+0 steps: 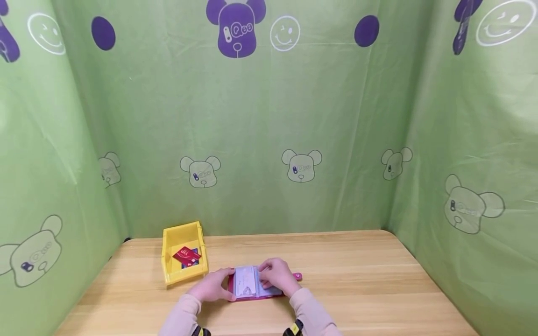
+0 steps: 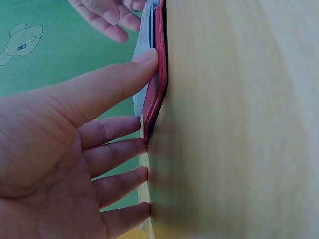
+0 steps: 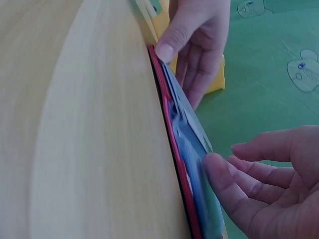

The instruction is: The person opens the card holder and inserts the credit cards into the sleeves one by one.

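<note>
A red card wallet point(image 1: 231, 285) lies spread on the wooden table, its clear plastic sleeves point(image 1: 245, 281) facing up and a pale card visible in the left sleeve. My left hand point(image 1: 213, 285) spans the wallet's left end. In the left wrist view its thumb point(image 2: 147, 56) presses the near edge of the sleeves, while the fingertips point(image 2: 139, 144) reach the wallet's left end and the table beside it. Over the right-hand sleeves is my right hand point(image 1: 277, 275), thumb tip point(image 3: 215, 167) right at a sleeve's edge and a gap between thumb and forefinger.
A yellow bin point(image 1: 169, 271) stands at the left, holding a red VIP card point(image 1: 185, 255) over a blue one. The wallet's snap strap point(image 1: 297, 276) sticks out on the right. Green printed curtain point(image 1: 269, 112) walls surround the table point(image 1: 357, 289).
</note>
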Tool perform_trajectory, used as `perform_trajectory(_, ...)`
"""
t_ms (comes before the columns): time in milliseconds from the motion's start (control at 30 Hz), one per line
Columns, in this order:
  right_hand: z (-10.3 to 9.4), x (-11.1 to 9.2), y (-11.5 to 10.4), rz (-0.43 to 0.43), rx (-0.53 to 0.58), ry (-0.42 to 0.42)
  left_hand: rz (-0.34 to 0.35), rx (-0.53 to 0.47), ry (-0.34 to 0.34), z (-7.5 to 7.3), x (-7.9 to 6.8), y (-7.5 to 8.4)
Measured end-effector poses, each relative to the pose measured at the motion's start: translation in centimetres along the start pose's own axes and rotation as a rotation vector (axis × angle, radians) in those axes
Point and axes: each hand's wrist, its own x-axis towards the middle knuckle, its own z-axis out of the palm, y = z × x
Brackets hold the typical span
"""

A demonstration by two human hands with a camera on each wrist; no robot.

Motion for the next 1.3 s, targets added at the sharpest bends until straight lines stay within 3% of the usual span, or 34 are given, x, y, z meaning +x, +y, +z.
perform_trajectory(200,-1.7,0.1,1.3,-0.015,0.012,0.06,-0.006,-0.004,0.001,0.2,0.0,0.0)
perform_trajectory(367,-3.6,0.2,2.1,-0.06,-0.051,0.069,-0.009,0.0,-0.003,0.2,0.1,-0.1)
perform_trajectory(667,-6.4,0.0,3.1,-0.197,-0.29,-0.164,-0.019,0.0,-0.001,0.2,0.4,-0.2)
perform_trajectory(867,-7.0,-0.3,3.9,-0.147,-0.366,-0.279,-0.009,-0.001,-0.002,0.4,0.3,-0.3)
perform_trajectory(1000,-7.1,-0.4,4.1,-0.104,-0.373,-0.308,-0.009,0.001,0.001,0.5,0.4,-0.5)
perform_trajectory(1300,-6.9,-0.3,3.9,-0.102,-0.395,-0.304,-0.032,-0.062,-0.001,0.0,0.3,-0.4)
